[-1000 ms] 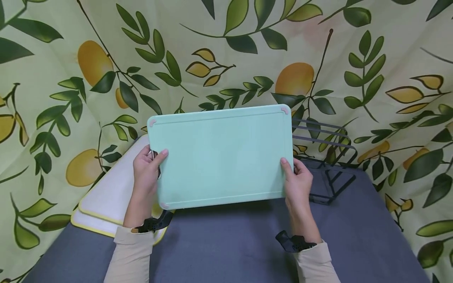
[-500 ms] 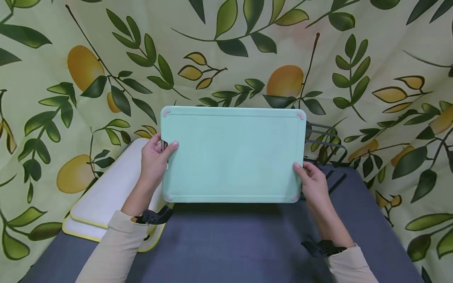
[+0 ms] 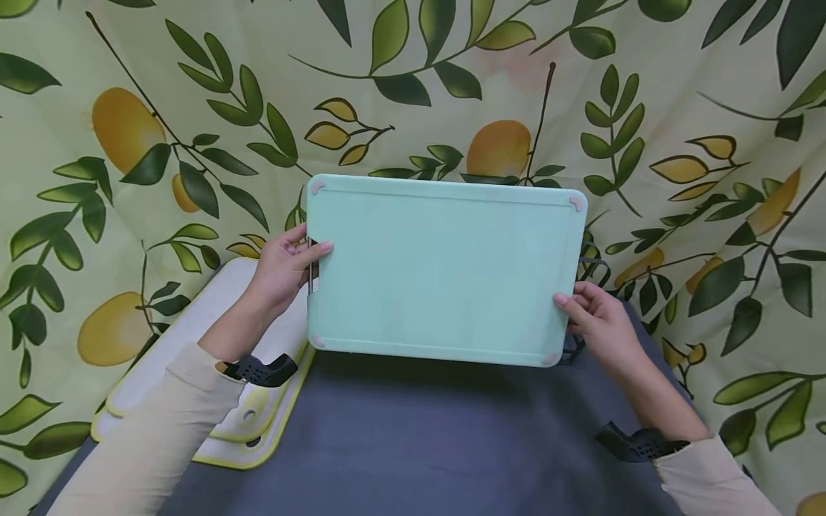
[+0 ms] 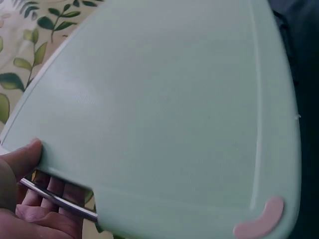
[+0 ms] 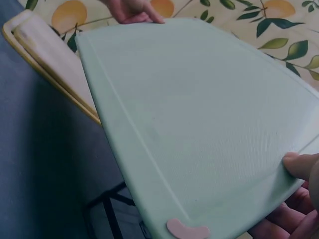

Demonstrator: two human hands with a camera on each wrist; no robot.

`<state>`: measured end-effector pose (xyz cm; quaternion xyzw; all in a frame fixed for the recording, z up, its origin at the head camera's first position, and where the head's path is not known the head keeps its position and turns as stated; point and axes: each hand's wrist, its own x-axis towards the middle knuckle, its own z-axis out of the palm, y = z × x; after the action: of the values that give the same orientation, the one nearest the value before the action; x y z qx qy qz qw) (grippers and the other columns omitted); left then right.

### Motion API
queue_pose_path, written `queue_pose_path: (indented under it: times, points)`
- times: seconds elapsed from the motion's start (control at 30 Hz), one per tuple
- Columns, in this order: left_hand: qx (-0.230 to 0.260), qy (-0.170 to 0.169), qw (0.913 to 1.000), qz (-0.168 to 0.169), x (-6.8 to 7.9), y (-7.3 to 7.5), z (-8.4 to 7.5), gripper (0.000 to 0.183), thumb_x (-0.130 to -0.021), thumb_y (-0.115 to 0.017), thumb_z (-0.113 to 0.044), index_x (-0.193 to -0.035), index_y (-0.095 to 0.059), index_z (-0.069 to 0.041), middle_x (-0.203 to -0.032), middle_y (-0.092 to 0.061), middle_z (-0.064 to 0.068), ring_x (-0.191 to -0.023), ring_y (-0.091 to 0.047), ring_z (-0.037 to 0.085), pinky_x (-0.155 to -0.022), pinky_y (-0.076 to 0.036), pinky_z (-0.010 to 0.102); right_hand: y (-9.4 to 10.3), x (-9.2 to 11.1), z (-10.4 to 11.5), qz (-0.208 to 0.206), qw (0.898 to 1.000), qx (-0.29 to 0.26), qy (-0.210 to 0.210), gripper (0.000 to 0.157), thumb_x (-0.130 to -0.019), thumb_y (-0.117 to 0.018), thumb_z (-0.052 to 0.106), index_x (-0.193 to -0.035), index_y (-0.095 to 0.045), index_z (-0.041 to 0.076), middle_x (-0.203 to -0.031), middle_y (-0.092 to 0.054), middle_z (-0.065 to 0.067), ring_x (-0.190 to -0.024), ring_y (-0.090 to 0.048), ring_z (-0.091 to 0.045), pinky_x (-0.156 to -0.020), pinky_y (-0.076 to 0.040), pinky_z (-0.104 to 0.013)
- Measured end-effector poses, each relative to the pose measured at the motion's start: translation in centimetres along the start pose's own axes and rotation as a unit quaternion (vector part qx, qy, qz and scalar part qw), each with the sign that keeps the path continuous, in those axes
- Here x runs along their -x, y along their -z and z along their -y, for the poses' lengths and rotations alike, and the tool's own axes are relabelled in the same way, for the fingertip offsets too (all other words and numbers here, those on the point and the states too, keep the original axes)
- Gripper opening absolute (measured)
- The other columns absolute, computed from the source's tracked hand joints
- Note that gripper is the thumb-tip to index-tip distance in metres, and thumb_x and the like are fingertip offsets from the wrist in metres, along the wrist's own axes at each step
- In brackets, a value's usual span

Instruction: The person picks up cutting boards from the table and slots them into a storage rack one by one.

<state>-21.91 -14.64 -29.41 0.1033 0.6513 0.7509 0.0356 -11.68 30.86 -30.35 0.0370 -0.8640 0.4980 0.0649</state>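
Mint board (image 3: 445,271) was shifted rightward, gripped by left hand (image 3: 284,266) and right hand (image 3: 599,319) (rack (image 5: 111,217) mostly hidden), handling seemingly unfinished.

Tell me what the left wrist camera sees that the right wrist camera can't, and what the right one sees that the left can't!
Only the left wrist view shows the shiny metal bar at the board's edge.

Only the right wrist view shows the right hand and the white boards with yellowish rims.

Both show the mint-green board, the left hand holding it, and the leafy cloth.
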Motion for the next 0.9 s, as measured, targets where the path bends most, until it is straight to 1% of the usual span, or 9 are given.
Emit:
queue_pose_path:
  times: [0.07,0.2,0.33,0.5,0.63,0.7,0.8,0.9]
  points:
    - [-0.025,-0.002,0.9997,0.004,-0.2,-0.3,-0.4,0.062,-0.099,-0.065,-0.010,-0.154,-0.039,-0.001,-0.095,-0.076,-0.019,-0.089,-0.073,-0.001,-0.079,-0.060,0.019,0.8,0.0,0.1,0.004,1.000,0.006,0.007,0.041,-0.107,-0.051,0.032,-0.128,-0.050,-0.003,-0.096,-0.069,0.028,-0.090,-0.069,0.005,-0.074,-0.060,-0.020]
    - [-0.073,-0.005,0.9973,0.000,-0.7,-0.9,-1.1,0.059,-0.098,-0.067,-0.011,-0.150,-0.044,0.001,-0.090,-0.075,-0.020,-0.085,-0.073,-0.001,-0.076,-0.060,0.020,2.3,0.0,0.2,0.009,0.999,0.027,0.015,0.038,-0.106,-0.053,0.030,-0.127,-0.051,-0.002,-0.096,-0.071,0.027,-0.090,-0.070,0.005,-0.074,-0.059,-0.018]
    - [-0.097,-0.008,0.9953,-0.005,-1.2,-1.8,-2.1,0.057,-0.098,-0.067,-0.013,-0.149,-0.046,0.001,-0.088,-0.073,-0.020,-0.082,-0.073,-0.001,-0.073,-0.061,0.020,3.6,-0.3,0.5,0.014,0.999,0.032,0.019,0.035,-0.105,-0.055,0.027,-0.130,-0.052,0.003,-0.097,-0.072,0.027,-0.089,-0.071,0.004,-0.074,-0.060,-0.018]
    - [-0.096,-0.014,0.9952,-0.008,-2.1,-2.9,-3.3,0.057,-0.097,-0.069,-0.014,-0.148,-0.048,0.000,-0.089,-0.074,-0.018,-0.082,-0.073,0.000,-0.072,-0.060,0.019,5.2,-1.0,1.0,0.010,0.999,0.027,0.020,0.029,-0.105,-0.056,0.024,-0.130,-0.052,0.010,-0.098,-0.072,0.028,-0.087,-0.072,0.004,-0.073,-0.060,-0.018]
    - [-0.089,-0.014,0.9959,-0.009,-2.7,-3.7,-3.9,0.055,-0.095,-0.071,-0.013,-0.146,-0.052,-0.002,-0.091,-0.075,-0.014,-0.083,-0.073,0.001,-0.074,-0.060,0.019,6.2,-1.3,1.2,0.007,1.000,0.023,-0.009,0.027,-0.104,-0.058,0.029,-0.126,-0.054,0.015,-0.097,-0.072,0.028,-0.088,-0.071,0.005,-0.073,-0.060,-0.019]
    - [-0.084,-0.016,0.9963,-0.012,-3.0,-4.2,-4.2,0.053,-0.095,-0.072,-0.013,-0.144,-0.055,-0.003,-0.093,-0.076,-0.012,-0.084,-0.073,0.002,-0.074,-0.061,0.020,6.7,-1.5,1.3,0.003,1.000,0.018,-0.019,0.028,-0.103,-0.058,0.030,-0.127,-0.055,0.015,-0.097,-0.072,0.027,-0.088,-0.072,0.005,-0.074,-0.060,-0.019]
    - [-0.088,-0.024,0.9957,-0.017,-3.6,-5.1,-4.6,0.051,-0.094,-0.072,-0.014,-0.142,-0.058,-0.006,-0.096,-0.076,-0.010,-0.085,-0.074,0.003,-0.075,-0.061,0.021,7.7,-1.9,1.5,-0.009,0.999,0.001,-0.033,0.030,-0.102,-0.060,0.032,-0.127,-0.056,0.016,-0.096,-0.073,0.026,-0.089,-0.071,0.005,-0.074,-0.059,-0.019]
    - [-0.081,-0.031,0.9961,-0.011,-4.4,-6.0,-5.1,0.051,-0.094,-0.073,-0.014,-0.142,-0.058,-0.007,-0.099,-0.077,-0.007,-0.086,-0.074,0.004,-0.076,-0.061,0.022,8.7,-2.4,1.6,-0.015,0.999,-0.024,-0.044,0.030,-0.101,-0.061,0.032,-0.126,-0.056,0.017,-0.097,-0.074,0.025,-0.089,-0.072,0.005,-0.073,-0.059,-0.018]
